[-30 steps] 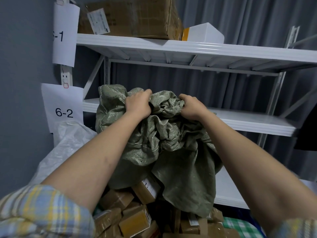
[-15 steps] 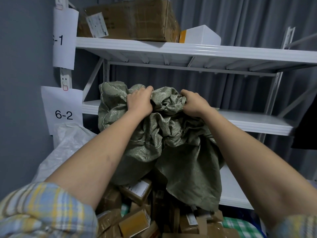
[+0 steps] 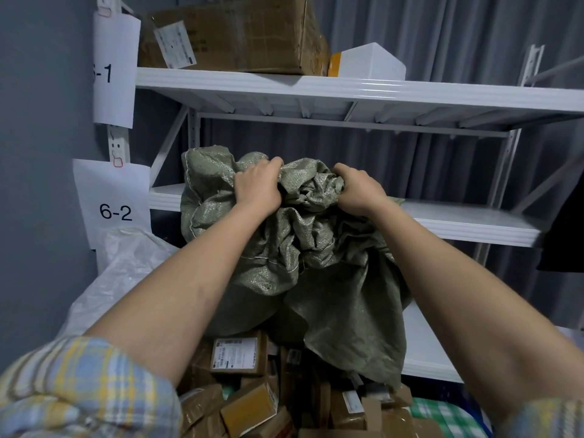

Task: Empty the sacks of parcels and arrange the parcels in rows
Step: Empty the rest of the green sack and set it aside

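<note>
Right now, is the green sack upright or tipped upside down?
Upside down: both hands, left hand and right hand, grip the green sack bunched on top, its loose end hanging over the parcels.

— What's the sack made of?

— Woven plastic, olive green, coarse and crinkled, with a faint sheen on the weave. The white sack beside it is woven too, thinner and half see-through.

— And the parcels?

— Brown cardboard, matt, some wrapped in glossy tape, with white paper labels. The big box up top is the same dull cardboard under shiny tape.

— The shelves?

— Painted metal, white, smooth and slightly glossy. The signs are plain matt paper.

— Behind them?

— Grey curtain, probably cloth; it's dim there. The sleeve is soft checked cotton-like fabric.
</note>
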